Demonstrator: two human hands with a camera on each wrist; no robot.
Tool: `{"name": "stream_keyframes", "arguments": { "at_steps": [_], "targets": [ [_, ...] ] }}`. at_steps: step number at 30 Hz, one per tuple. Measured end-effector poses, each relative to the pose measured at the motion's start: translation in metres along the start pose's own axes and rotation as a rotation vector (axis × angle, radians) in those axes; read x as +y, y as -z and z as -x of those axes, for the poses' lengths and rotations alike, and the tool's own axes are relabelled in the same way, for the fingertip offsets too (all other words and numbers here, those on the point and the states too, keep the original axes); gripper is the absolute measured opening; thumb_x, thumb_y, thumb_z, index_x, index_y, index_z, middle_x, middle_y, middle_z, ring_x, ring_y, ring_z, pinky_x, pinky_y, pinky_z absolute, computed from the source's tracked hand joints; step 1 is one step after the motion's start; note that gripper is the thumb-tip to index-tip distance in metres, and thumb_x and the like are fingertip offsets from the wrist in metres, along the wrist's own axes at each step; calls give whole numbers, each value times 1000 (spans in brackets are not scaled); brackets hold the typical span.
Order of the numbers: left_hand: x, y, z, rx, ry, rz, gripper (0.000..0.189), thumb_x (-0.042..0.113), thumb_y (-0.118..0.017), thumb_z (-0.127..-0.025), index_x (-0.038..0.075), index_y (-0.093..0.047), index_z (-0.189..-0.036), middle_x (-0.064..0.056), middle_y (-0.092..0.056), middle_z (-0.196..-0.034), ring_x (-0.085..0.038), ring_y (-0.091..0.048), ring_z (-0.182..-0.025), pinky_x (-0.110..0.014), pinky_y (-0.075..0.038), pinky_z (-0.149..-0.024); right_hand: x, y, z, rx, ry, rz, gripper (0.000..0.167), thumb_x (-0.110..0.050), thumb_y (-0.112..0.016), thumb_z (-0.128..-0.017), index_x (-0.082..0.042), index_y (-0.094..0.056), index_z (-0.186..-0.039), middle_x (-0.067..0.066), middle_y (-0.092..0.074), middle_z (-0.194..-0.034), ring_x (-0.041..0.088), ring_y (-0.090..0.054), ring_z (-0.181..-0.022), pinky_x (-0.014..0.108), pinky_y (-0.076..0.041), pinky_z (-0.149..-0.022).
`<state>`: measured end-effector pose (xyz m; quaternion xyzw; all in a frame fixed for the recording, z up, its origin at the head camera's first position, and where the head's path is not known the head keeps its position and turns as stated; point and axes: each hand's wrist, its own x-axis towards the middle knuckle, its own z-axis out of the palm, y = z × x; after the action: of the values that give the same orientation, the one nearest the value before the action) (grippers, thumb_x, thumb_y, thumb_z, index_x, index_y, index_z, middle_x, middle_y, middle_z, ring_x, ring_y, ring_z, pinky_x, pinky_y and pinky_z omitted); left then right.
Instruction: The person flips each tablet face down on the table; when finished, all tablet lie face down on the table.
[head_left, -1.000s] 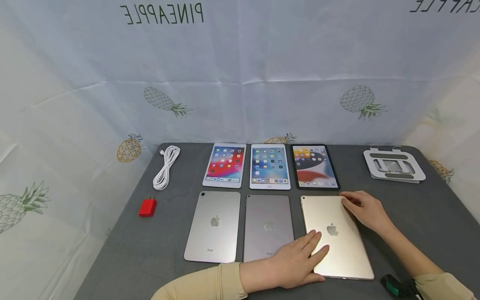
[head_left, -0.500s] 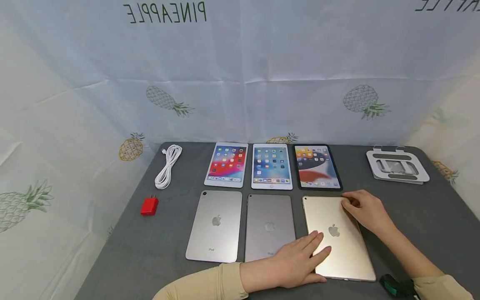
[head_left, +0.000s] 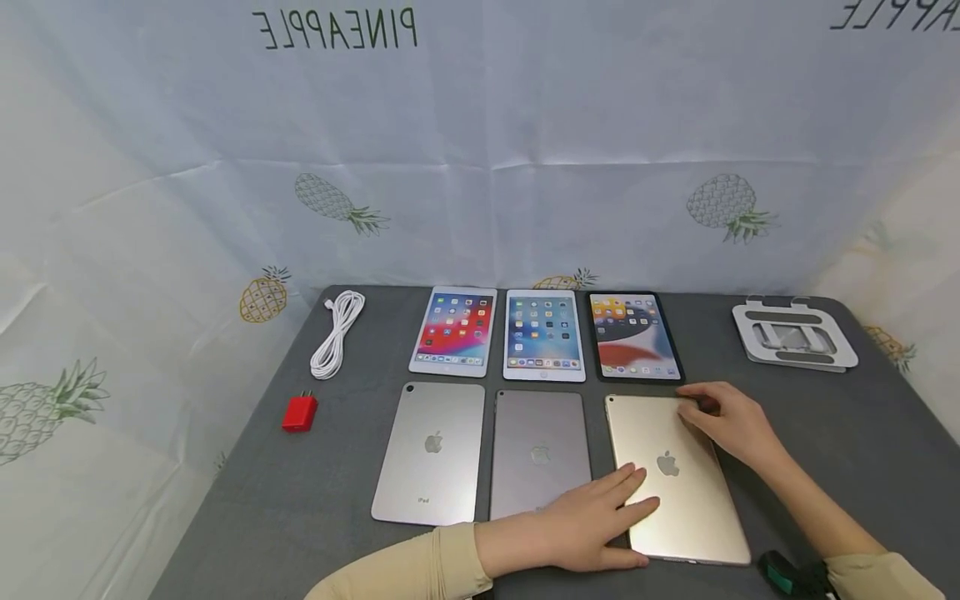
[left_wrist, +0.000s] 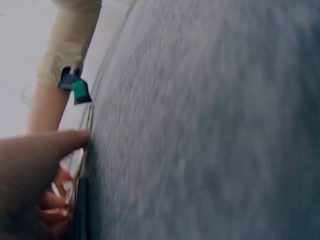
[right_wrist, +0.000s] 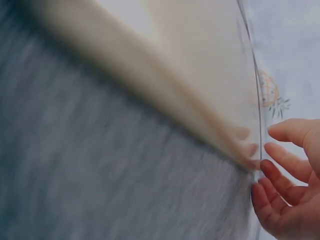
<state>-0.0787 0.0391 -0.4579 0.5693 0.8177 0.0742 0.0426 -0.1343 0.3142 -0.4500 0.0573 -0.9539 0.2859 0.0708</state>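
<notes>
Gold tablet (head_left: 697, 512), left hand (head_left: 583, 525) and right hand (head_left: 729, 423) touching it, fingers apart, its apple logo (head_left: 667, 464) only in head view

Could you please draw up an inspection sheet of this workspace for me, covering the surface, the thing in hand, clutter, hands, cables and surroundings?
Surface: table, dark grey.
Thing in hand: gold tablet, back up, at the right end of the near row.
Other tablets: silver tablet and grey tablet, back up, to its left; three lit tablets, screens up, in the far row.
Clutter: red charger at left; stand, folded flat, at far right.
Hands: left hand rests its fingers on the gold tablet's left side; right hand touches its far right corner.
Cables: white cable, bundled, at far left.
Surroundings: pineapple-print cloth behind the table; its lettering reads mirrored.
</notes>
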Motion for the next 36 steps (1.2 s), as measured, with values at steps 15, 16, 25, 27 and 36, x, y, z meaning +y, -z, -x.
{"name": "stream_keyframes", "arguments": {
  "at_steps": [15,16,25,27,36],
  "targets": [
    [-69,26,52,458,299,786,28,11,-59,-97,4,-67,-122,-5,-73,-104,1,-65,-87,-18,-52,-77,-74,-30,-29,-214,-113,-439,38,-23,-62,-97,-5,-60,-131,18,-58,-128,30,-56,-109,34,-50,-85],
    [-78,29,58,495,345,785,29,12,-60,-96,4,-66,-124,-7,-72,-109,-4,-65,-95,-22,-52,-83,-80,-35,-32,-227,-113,-493,39,-21,-61,-98,-4,-58,-132,18,-57,-130,30,-55,-112,34,-50,-89],
    [-155,59,119,686,867,704,51,20,-63,-94,1,-51,-139,-21,-51,-139,-38,-49,-127,-49,-43,-102,-141,-81,-55,-375,-291,-1022,50,-10,-53,-100,1,-39,-147,22,-39,-149,33,-41,-134,41,-34,-110],
    [-168,62,131,690,955,702,54,24,-62,-95,2,-48,-142,-22,-47,-143,-39,-45,-130,-51,-40,-104,-153,-91,-60,-397,-320,-1110,50,-7,-49,-100,2,-35,-148,22,-35,-151,33,-37,-137,42,-31,-112],
    [-208,59,169,633,1065,842,55,29,-52,-101,-2,-41,-145,-23,-42,-146,-37,-36,-137,-51,-31,-110,-189,-125,-76,-432,-331,-1225,51,-4,-44,-101,4,-30,-150,20,-27,-155,30,-25,-144,42,-24,-115]
  ]
}}
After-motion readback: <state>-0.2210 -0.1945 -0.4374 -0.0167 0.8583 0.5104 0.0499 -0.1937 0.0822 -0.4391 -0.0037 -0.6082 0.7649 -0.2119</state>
